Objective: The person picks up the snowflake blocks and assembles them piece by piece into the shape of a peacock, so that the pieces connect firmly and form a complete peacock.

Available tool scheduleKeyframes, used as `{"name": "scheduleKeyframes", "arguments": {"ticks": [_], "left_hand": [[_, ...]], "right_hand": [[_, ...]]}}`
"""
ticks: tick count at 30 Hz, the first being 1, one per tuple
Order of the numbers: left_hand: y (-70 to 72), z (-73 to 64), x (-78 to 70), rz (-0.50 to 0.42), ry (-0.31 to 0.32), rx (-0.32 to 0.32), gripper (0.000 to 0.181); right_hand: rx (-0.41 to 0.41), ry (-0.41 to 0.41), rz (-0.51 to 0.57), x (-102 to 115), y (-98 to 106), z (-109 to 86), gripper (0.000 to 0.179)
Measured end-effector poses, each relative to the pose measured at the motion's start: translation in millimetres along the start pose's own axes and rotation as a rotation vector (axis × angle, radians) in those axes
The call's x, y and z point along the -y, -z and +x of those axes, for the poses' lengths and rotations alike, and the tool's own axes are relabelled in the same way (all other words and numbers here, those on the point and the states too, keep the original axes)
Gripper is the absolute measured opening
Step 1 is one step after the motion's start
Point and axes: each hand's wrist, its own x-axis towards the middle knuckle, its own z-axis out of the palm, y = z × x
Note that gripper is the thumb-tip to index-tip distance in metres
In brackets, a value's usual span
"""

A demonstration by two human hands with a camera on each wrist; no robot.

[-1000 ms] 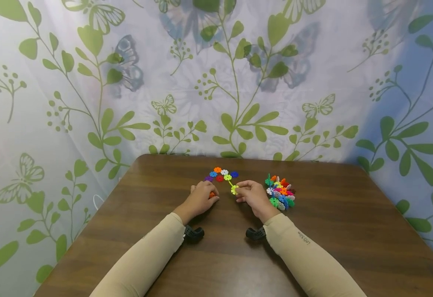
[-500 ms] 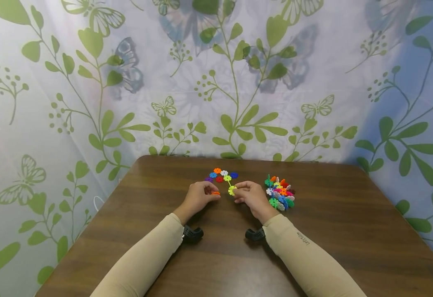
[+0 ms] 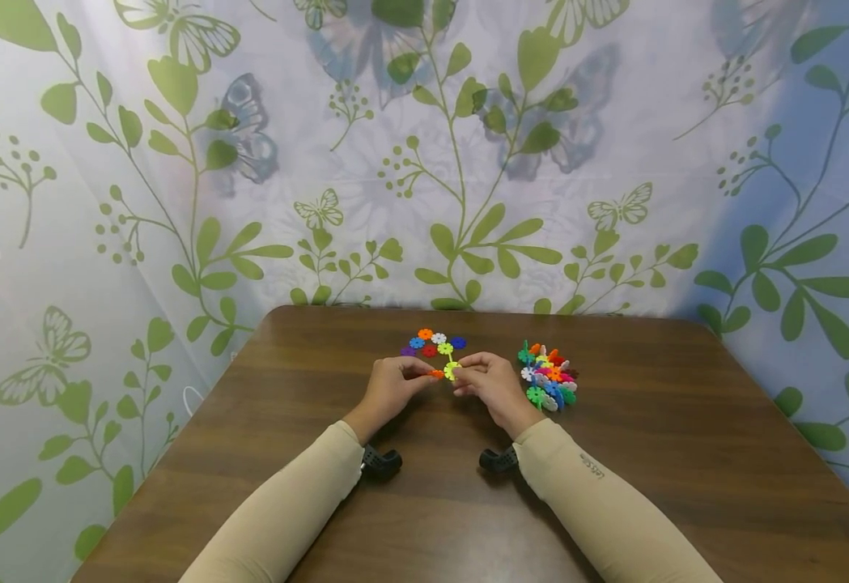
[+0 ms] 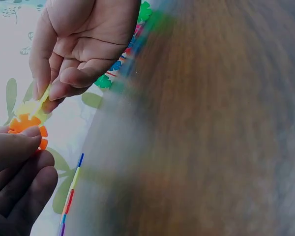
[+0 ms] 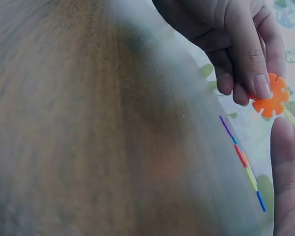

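Observation:
My left hand [image 3: 392,390] pinches an orange flower-shaped interlocking disc [image 3: 435,373] between thumb and fingers. Facing it, my right hand [image 3: 495,390] pinches a yellow flower-shaped disc [image 3: 451,371]. A second yellow disc [image 4: 43,97], seen edge-on, is joined to that one. In the left wrist view the orange disc [image 4: 27,123] overlaps the yellow pair, its notched rim right at their edge. The right wrist view shows the orange disc [image 5: 271,98] under the left thumb, with the right fingers [image 5: 285,147] just below it.
Beyond the hands, several loose discs lie flat on the brown table [image 3: 424,502], among them a white disc [image 3: 439,338], a red disc [image 3: 430,351] and a purple disc [image 3: 408,351]. A multicoloured heap of discs [image 3: 551,376] sits right of the right hand. A patterned curtain [image 3: 424,202] hangs behind the table.
The left hand has lifted the orange disc into view and brought it rightward to the yellow pair. The right hand has shifted slightly left, turning the yellow discs a little.

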Motion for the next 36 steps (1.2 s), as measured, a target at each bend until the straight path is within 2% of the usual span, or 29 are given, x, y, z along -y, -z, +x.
{"name": "scheduleKeyframes", "arguments": {"ticks": [3, 9, 12, 16, 22, 27, 36], "left_hand": [[-0.2, -0.4, 0.7, -0.005, -0.032, -0.021, 0.008], [-1.1, -2.2, 0.5, 0.031, -0.108, -0.005, 0.006], [-1.2, -2.4, -0.8, 0.045, -0.138, -0.025, 0.006], [-2.0, -3.2, -2.5, 0.066, -0.188, -0.071, 0.008], [-5.7, -7.0, -3.2, 0.057, -0.258, -0.084, 0.008], [-6.5, -6.6, -2.0, 0.022, -0.241, -0.086, 0.008], [-4.1, -2.6, 7.4, -0.037, -0.113, -0.058, 0.009]], "right_hand": [[0.010, 0.018, -0.006, 1.2, -1.4, -1.6, 0.024], [0.029, 0.078, -0.089, 2.5, -6.1, -5.6, 0.017], [0.029, 0.095, -0.095, 2.8, -7.3, -6.1, 0.016], [0.036, 0.079, -0.073, 3.3, -8.6, -6.4, 0.015], [0.043, 0.065, -0.078, 3.7, -9.3, -8.1, 0.013], [0.066, 0.062, -0.053, 3.4, -7.9, -6.0, 0.016], [0.098, 0.072, -0.023, -1.9, -0.2, 1.5, 0.022]]}}
